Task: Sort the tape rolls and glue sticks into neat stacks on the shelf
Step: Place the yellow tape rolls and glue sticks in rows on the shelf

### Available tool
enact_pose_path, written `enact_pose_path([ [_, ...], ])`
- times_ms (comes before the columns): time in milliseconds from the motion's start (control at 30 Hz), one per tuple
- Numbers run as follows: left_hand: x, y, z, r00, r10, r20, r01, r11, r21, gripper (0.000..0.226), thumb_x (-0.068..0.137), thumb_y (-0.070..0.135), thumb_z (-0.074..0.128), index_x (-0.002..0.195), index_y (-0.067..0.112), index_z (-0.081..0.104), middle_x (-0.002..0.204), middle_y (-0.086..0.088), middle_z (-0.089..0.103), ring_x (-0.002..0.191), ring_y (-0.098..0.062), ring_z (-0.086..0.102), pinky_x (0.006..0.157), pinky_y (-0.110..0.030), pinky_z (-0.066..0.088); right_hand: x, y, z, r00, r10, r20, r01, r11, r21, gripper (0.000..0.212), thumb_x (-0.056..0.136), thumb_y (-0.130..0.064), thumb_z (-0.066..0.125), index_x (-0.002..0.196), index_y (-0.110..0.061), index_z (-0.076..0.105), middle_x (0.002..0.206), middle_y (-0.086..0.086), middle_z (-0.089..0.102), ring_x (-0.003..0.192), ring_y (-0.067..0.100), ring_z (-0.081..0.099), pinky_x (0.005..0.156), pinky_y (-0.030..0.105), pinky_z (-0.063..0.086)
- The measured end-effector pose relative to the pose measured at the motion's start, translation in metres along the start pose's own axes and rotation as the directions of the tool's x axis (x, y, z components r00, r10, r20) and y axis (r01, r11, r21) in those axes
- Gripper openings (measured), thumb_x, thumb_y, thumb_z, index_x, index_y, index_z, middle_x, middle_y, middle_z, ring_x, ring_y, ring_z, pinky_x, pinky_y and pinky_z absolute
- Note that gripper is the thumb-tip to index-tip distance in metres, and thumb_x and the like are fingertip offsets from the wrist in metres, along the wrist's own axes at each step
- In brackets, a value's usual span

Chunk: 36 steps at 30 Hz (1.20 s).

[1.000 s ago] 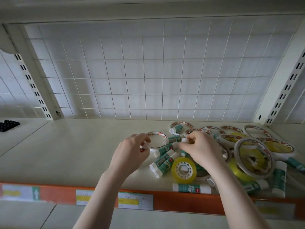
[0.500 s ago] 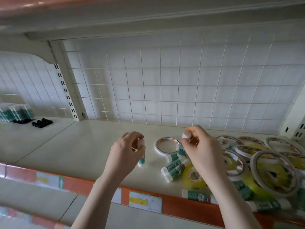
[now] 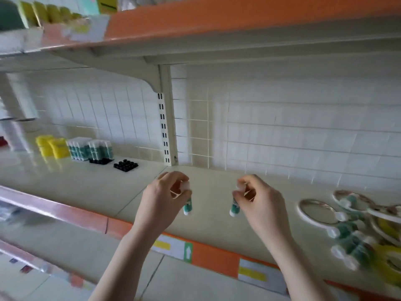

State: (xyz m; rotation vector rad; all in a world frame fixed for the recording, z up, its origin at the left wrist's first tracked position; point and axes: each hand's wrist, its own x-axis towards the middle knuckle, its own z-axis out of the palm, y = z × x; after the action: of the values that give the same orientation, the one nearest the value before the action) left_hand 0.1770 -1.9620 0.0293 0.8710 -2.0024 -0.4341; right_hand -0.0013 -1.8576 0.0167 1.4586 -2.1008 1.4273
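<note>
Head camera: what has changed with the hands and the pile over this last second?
Each hand picked a green-and-white glue stick out of the pile. The left hand holds its left glue stick and the right hand its right glue stick, both lifted and carried leftwards over bare cream shelf. The pile of tape rolls and glue sticks stays behind.

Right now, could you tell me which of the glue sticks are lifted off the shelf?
Only two: the glue stick in the left hand and the one in the right hand; the others lie in the pile.

No wording is legible; a white upward arrow on green marks the shelf-edge label [image 3: 188, 251].
</note>
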Motion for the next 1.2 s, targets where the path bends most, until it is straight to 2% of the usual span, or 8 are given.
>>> enact_pose_path([
  [133,0.018,-0.06,-0.054,1.0,0.009,0.004,-0.009,0.999,0.032,0.021,0.071,0.01,0.074,0.086,0.022,0.065,0.08,0.007,0.062,0.065,-0.004,0.061,0.068,-0.031,0.052,0.009,-0.052,0.064,1.0,0.011,0.018,-0.012,0.999,0.037,0.014,0.076,-0.014,0.072,0.086,-0.018,0.063,0.072,-0.006,0.064,0.069,0.022,0.062,0.064,0.031,0.044],
  [300,0.038,-0.12,-0.112,1.0,-0.017,0.003,0.017,0.997,0.079,0.019,0.074,0.013,0.072,0.087,0.025,0.064,0.082,0.01,0.061,0.068,-0.001,0.061,0.068,-0.023,0.049,0.025,-0.109,0.128,0.998,0.009,0.061,-0.012,0.998,0.059,0.013,0.076,-0.014,0.07,0.084,-0.02,0.062,0.069,-0.007,0.062,0.068,0.022,0.06,0.065,0.032,0.045],
  [467,0.058,-0.174,-0.148,0.998,-0.041,-0.047,0.045,0.994,0.096,0.02,0.074,0.011,0.074,0.09,0.02,0.066,0.077,0.017,0.056,0.068,-0.003,0.06,0.067,-0.025,0.049,0.054,-0.148,0.186,0.992,-0.006,0.124,-0.005,0.996,0.085,0.017,0.075,-0.013,0.072,0.089,-0.018,0.065,0.071,-0.01,0.059,0.069,0.019,0.059,0.065,0.028,0.043],
  [633,0.086,-0.23,-0.163,0.997,-0.06,-0.05,0.066,0.99,0.128,0.019,0.074,0.013,0.073,0.09,0.021,0.065,0.081,0.01,0.061,0.069,-0.006,0.061,0.068,-0.026,0.049,0.092,-0.168,0.245,0.987,-0.029,0.16,0.018,0.997,0.069,0.013,0.076,-0.013,0.069,0.086,-0.018,0.063,0.068,-0.015,0.055,0.07,0.02,0.059,0.065,0.029,0.044],
  [900,0.147,-0.31,-0.171,0.997,-0.058,-0.055,0.064,0.99,0.122,0.016,0.073,0.01,0.072,0.084,0.02,0.065,0.078,0.01,0.06,0.065,-0.008,0.06,0.066,-0.028,0.051,0.164,-0.184,0.335,0.976,0.019,0.218,-0.036,0.996,0.076,0.011,0.077,-0.018,0.067,0.085,-0.021,0.06,0.079,-0.005,0.064,0.079,0.02,0.06,0.07,0.031,0.047],
  [1200,0.173,-0.374,-0.181,0.995,-0.095,-0.033,0.097,0.992,0.076,0.022,0.073,0.011,0.073,0.093,0.019,0.068,0.083,0.007,0.062,0.067,-0.009,0.061,0.069,-0.032,0.053,0.184,-0.202,0.419,0.957,0.041,0.288,-0.061,0.996,0.059,0.013,0.079,-0.018,0.067,0.09,-0.02,0.061,0.085,-0.004,0.065,0.081,0.017,0.06,0.063,0.023,0.039],
])
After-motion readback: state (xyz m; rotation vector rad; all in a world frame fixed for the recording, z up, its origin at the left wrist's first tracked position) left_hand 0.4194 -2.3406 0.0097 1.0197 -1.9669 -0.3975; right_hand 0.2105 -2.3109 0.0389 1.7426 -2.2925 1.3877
